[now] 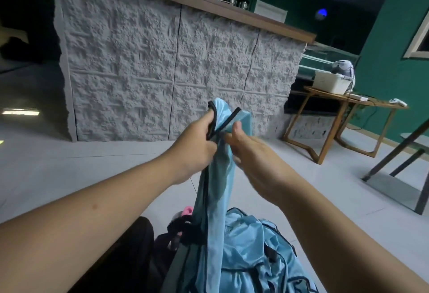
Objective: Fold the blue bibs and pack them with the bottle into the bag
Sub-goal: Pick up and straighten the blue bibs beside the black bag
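Dim room, soft focus throughout; wide-angle bending at edges; window glare on floor left.

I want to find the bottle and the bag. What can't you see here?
- Bottle: only a pink top peeks out; the hanging blue bib hides the rest, head view.
- Bag: dark shape cut by bottom edge.
- Right hand fingers: behind the bib.
- Left hand pinches its trim.
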`<state>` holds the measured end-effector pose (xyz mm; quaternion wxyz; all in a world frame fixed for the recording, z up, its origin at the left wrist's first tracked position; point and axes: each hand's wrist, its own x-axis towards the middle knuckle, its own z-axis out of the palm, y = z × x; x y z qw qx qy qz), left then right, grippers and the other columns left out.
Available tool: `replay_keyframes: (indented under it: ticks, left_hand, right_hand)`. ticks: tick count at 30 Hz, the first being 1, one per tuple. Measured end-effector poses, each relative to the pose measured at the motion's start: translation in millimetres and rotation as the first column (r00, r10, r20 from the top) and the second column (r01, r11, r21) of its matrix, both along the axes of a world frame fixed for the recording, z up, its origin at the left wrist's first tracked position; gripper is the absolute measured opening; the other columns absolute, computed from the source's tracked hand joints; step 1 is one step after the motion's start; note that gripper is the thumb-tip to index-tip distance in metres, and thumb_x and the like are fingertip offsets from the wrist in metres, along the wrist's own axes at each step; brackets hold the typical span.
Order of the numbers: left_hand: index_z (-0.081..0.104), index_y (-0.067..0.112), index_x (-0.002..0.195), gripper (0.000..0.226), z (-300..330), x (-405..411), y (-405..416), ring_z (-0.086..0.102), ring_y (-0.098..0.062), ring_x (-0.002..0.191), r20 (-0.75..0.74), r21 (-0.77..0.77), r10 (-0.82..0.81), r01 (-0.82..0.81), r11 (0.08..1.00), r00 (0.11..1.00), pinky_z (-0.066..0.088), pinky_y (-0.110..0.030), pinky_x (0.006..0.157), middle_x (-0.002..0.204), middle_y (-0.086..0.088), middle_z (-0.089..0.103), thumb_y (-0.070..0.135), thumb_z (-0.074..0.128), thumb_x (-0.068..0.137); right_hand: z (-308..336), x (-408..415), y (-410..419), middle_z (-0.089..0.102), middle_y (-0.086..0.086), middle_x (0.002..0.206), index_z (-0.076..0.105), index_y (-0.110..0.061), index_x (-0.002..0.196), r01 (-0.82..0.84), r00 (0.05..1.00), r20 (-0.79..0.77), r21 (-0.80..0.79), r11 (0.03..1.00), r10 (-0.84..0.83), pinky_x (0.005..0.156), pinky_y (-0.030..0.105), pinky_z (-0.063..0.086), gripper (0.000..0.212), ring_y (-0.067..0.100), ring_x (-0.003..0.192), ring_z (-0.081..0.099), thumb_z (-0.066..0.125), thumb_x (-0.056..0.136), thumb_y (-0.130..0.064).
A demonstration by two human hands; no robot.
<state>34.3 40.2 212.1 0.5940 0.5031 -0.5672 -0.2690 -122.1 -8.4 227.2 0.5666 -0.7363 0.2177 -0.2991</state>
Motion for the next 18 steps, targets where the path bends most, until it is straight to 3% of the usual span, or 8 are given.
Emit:
replay_keyframes:
  ticks: [3,4,6,8,10,12,14,18]
  left_hand:
    - [0.055,0.02,0.142,0.074,11,9,-1,0.071,-0.028,0.114,-0.121,0.015,-0.04,0.042,0.999,0.992,0.057,-0.052,0.098,0.124,-0.007,0.074,-0.029,0.04,0.088]
    - [0.055,0.019,0.142,0.072,16,11,0,0.071,-0.028,0.114,-0.159,0.016,-0.069,0.072,0.997,0.985,0.058,-0.049,0.097,0.123,-0.009,0.074,-0.029,0.041,0.089]
    - [0.059,0.019,0.139,0.066,25,14,2,0.071,-0.031,0.113,-0.226,0.018,-0.117,0.125,0.992,0.967,0.059,-0.046,0.095,0.123,-0.011,0.074,-0.024,0.046,0.091]
    - [0.063,0.02,0.135,0.058,31,18,3,0.07,-0.036,0.113,-0.308,0.019,-0.152,0.166,0.986,0.939,0.058,-0.05,0.096,0.122,-0.016,0.073,-0.018,0.049,0.093]
    - [0.067,0.019,0.131,0.051,35,23,2,0.07,-0.039,0.111,-0.367,0.018,-0.159,0.178,0.984,0.916,0.057,-0.054,0.096,0.122,-0.019,0.072,-0.013,0.052,0.094]
    - [0.068,0.017,0.129,0.046,35,29,0,0.071,-0.037,0.107,-0.389,0.022,-0.136,0.157,0.987,0.911,0.059,-0.052,0.094,0.121,-0.02,0.073,-0.01,0.053,0.096]
    - [0.067,0.017,0.131,0.047,33,38,-4,0.071,-0.037,0.108,-0.382,0.036,-0.091,0.113,0.993,0.92,0.059,-0.05,0.092,0.12,-0.018,0.073,-0.01,0.046,0.099]
    - [0.059,0.027,0.141,0.061,29,67,-9,0.073,-0.032,0.107,-0.23,0.108,0.106,-0.083,0.991,0.968,0.06,-0.052,0.091,0.119,-0.009,0.075,-0.013,0.036,0.101]
  right_hand:
    - [-21,-6,-31,0.079,0.011,0.101,0.078,-0.008,0.103,0.36,0.931,0.077,-0.016,0.933,-0.358,0.105,0.053,0.051,0.016,0.019,0.094,0.073,0.072,0.092,-0.018]
    - [-31,-9,-37,0.078,0.01,0.106,0.076,-0.01,0.109,0.39,0.918,0.081,0.004,0.921,-0.389,0.107,0.057,0.048,0.026,0.024,0.102,0.073,0.078,0.083,-0.016]
    - [-53,-16,-49,0.07,0.006,0.129,0.062,-0.016,0.135,0.217,0.975,0.017,0.122,0.968,-0.221,0.111,0.059,0.043,0.069,0.03,0.122,0.066,0.085,0.071,-0.025]
    - [-76,-22,-55,0.063,0.007,0.141,0.051,-0.016,0.146,0.0,0.995,-0.094,0.248,0.969,0.024,0.115,0.058,0.037,0.086,0.03,0.13,0.061,0.088,0.071,-0.036]
    - [-91,-24,-55,0.067,0.016,0.134,0.063,-0.006,0.134,-0.113,0.959,-0.227,0.236,0.965,0.168,0.113,0.054,0.041,0.061,0.034,0.125,0.064,0.08,0.082,-0.032]
    - [-97,-20,-49,0.075,0.019,0.113,0.077,-0.005,0.107,-0.139,0.942,-0.28,0.171,0.975,0.183,0.101,0.048,0.052,0.017,0.034,0.108,0.071,0.071,0.093,-0.014]
    - [-95,-15,-44,0.077,0.018,0.1,0.079,-0.006,0.093,-0.063,0.954,-0.281,0.143,0.988,0.102,0.092,0.043,0.056,0.016,0.032,0.096,0.072,0.065,0.096,-0.001]
    - [-76,-19,-47,0.071,0.025,0.113,0.068,0.009,0.115,-0.021,0.989,-0.133,0.264,0.964,0.058,0.091,0.044,0.058,0.023,0.038,0.103,0.068,0.055,0.1,-0.004]
